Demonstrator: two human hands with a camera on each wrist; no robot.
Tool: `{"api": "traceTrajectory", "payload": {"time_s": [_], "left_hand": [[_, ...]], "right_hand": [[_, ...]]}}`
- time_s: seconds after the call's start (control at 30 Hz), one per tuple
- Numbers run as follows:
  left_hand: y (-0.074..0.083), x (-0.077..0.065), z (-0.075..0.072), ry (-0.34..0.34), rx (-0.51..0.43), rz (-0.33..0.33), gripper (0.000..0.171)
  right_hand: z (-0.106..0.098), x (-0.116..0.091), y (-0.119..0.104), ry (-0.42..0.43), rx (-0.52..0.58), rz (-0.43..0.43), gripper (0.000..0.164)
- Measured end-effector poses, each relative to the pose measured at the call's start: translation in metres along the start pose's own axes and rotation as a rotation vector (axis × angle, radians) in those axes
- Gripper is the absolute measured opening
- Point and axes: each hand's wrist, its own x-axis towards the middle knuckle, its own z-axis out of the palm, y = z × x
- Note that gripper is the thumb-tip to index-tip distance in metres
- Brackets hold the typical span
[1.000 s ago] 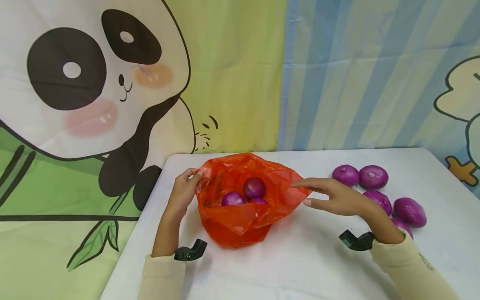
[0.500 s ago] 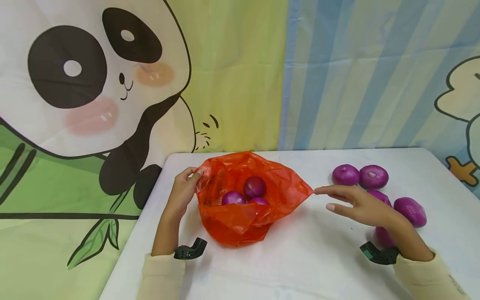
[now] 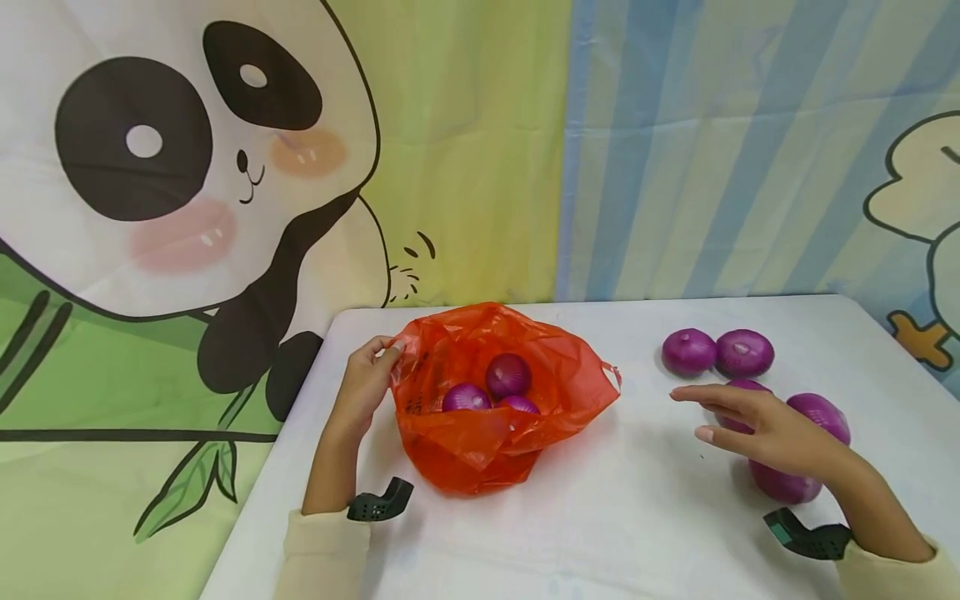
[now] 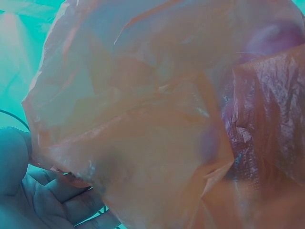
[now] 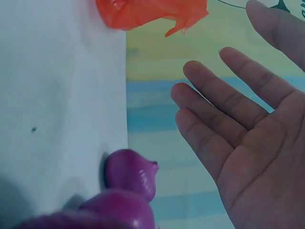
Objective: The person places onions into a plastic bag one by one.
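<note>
A red plastic bag (image 3: 465,454) sits on the table with its mouth open, and a few purple onions (image 3: 508,375) lie inside it. My left hand (image 3: 366,379) pinches the bag's left rim between thumb and fingers; in the left wrist view the thin plastic fills most of the picture. My right hand (image 3: 772,425) hovers right of the bag, touching nothing, its fingers extended. Close beneath and behind that hand are several loose onions (image 3: 786,482), partly hidden by it. The right wrist view shows the bare palm (image 5: 271,157) beside some onions (image 5: 131,174).
Two more onions, a left one (image 3: 688,352) and a right one (image 3: 745,353), lie side by side toward the back right of the white table (image 3: 600,533). A printed curtain (image 3: 480,150) with a panda hangs behind the table's far edge.
My right hand has let go of the bag's right edge and moved right and nearer, over the loose onions. The bag's right handle now hangs free. My left hand keeps its place.
</note>
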Motion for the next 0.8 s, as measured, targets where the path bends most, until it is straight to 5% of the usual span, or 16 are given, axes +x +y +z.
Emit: {"api": "traceTrajectory", "payload": {"time_s": [0.2, 0.4, 0.8], "left_hand": [[0.000, 0.000, 0.001, -0.003, -0.004, 0.001, 0.032], [-0.002, 0.000, -0.001, -0.001, -0.014, 0.013, 0.030], [-0.004, 0.001, 0.000, 0.001, -0.015, 0.016, 0.031]], "right_hand": [[-0.006, -0.022, 0.005, 0.063, -0.073, 0.056, 0.049], [-0.011, -0.038, 0.014, 0.097, -0.025, 0.113, 0.052], [-0.025, -0.069, 0.051, 0.214, -0.083, 0.261, 0.051]]}}
